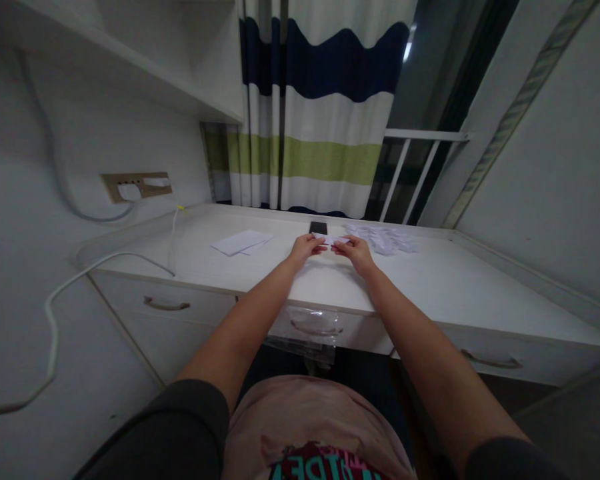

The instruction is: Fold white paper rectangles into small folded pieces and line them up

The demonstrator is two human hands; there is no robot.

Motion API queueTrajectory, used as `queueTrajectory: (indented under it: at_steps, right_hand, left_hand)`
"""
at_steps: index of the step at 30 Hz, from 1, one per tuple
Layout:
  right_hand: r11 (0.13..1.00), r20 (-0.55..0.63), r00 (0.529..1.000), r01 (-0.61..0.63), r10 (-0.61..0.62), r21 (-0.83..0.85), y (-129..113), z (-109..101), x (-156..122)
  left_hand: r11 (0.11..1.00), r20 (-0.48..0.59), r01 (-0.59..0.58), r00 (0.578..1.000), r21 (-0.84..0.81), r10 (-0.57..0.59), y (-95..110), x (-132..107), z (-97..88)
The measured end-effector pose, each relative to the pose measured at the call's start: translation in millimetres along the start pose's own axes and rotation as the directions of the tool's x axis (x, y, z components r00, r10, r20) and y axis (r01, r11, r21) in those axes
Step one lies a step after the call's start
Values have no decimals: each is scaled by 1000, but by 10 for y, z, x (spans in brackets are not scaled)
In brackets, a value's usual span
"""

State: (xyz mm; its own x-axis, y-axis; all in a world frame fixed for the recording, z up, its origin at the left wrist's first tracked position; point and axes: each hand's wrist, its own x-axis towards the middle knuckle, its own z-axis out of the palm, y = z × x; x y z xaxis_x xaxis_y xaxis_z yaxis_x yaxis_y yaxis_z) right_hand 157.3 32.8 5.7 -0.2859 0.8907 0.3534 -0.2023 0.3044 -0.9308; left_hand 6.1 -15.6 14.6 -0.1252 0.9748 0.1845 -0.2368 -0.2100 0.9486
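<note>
Left fingers (pixel 319 242), right fingers (pixel 345 246) pinch white paper (pixel 332 239)

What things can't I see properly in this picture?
In the head view:
Parts of the white paper: covered by the fingers.
Near end of the dark thing: hidden behind paper and fingers.
Little pale pieces: too small and blurred to count.
Cable: cut off by the left edge.

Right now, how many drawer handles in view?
3, along the desk front: left handle, middle handle behind clear plastic, right handle. Any others could be hidden.
</note>
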Motion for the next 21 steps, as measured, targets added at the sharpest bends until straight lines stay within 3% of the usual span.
queueTrajectory:
  at_steps: [21]
  right_hand:
    - [1000, -31, 1000, 0, -1, -19, -1, 9, -3]
  left_hand:
    - [996, -22, 5, 1000, -85, -6, 27, -20, 6]
